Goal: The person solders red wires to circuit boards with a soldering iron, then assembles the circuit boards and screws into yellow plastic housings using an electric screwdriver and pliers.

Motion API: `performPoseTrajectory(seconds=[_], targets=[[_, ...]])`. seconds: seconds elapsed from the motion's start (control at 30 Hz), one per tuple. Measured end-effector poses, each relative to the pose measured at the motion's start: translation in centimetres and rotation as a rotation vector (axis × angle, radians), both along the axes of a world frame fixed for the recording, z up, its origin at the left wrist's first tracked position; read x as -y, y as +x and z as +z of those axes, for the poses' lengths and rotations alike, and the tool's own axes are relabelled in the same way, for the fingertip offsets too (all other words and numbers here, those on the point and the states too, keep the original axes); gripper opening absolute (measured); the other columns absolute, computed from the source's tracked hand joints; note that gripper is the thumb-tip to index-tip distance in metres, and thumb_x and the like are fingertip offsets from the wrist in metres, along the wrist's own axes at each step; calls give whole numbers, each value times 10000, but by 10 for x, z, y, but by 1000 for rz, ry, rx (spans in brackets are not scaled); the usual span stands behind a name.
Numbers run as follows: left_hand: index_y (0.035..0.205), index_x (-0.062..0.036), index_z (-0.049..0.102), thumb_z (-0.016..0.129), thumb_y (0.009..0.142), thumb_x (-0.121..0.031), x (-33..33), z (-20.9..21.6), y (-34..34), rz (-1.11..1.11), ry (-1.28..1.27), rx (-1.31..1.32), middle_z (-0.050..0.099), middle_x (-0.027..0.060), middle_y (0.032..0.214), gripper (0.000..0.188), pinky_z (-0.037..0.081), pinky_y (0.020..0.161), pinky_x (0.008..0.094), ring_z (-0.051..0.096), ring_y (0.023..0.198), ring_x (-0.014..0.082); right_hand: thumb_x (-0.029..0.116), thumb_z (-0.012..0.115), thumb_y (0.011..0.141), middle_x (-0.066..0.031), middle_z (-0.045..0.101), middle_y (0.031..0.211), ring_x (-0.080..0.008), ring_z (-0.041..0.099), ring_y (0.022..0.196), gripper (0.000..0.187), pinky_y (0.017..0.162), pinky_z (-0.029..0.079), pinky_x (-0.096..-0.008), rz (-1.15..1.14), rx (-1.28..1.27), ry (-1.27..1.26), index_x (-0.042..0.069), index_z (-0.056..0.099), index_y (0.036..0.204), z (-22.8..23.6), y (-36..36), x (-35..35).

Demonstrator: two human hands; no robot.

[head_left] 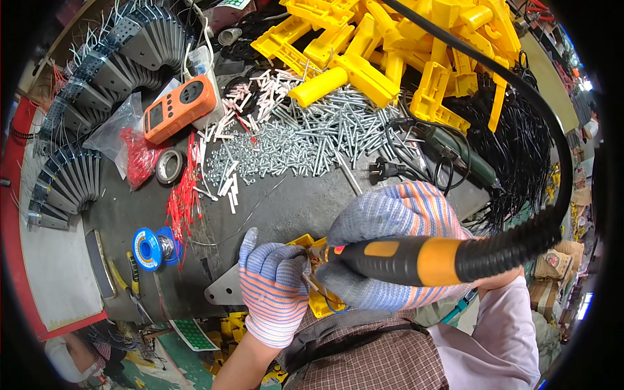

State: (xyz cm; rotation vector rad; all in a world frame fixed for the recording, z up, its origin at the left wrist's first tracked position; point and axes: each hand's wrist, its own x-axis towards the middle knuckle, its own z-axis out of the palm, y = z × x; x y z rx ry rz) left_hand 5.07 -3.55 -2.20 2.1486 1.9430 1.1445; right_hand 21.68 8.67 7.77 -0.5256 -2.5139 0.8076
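My right hand (396, 240), in a striped knit glove, is closed round a black-and-orange corded hand tool (403, 257). A thick ribbed sleeve (510, 250) runs from the tool's back end; its working tip is hidden among my fingers. Below it sits a yellow plastic housing (320, 305) with thin wires showing. My left hand (274, 286), gloved alike, has its fingers bent against the housing's left side, one finger sticking up. A grey metal plate with holes (224, 290) juts out from under the left hand. How the plate meets the housing is covered.
Loose screws (292, 143) and a pile of yellow housings (364, 71) lie beyond my hands. To the left are a solder spool (148, 249), pliers (134, 273), black tape (170, 166), an orange meter (180, 108) and stacked grey plates (65, 182). A green power tool (461, 153) lies right.
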Motion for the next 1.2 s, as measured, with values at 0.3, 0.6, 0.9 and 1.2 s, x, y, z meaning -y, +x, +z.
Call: performPoseTrajectory(seconds=[0.3,0.6,0.9,1.2], targets=[[837,-84,606,622,616,-1,1,1,0,5,-6,-10,637,65,884,236,400,1009,585,602,875,271,455,733,727,-108,577,669,-355,587,642,500,613,462,-417,-9,0,-23,83,564,1016,2,2,-1],[826,-91,603,633,622,-6,-1,1,0,-11,-6,1,637,54,876,224,399,1014,577,603,871,264,425,733,737,-101,568,639,-340,587,616,499,602,466,-419,-19,88,-35,84,589,1072,1,1,3],[803,-100,563,655,651,-6,1,-3,-1,-8,-31,-48,636,46,876,201,404,1011,571,599,879,256,135,775,717,-106,645,760,-236,648,675,181,613,506,-329,-31,-294,-222,15,649,764,10,19,-9],[879,-106,522,661,724,-15,2,-2,-2,-28,-41,-15,652,74,912,227,386,1021,597,612,857,288,208,716,770,-36,586,729,-84,539,547,218,487,417,-217,-670,-605,-541,31,596,816,3,68,-4]])
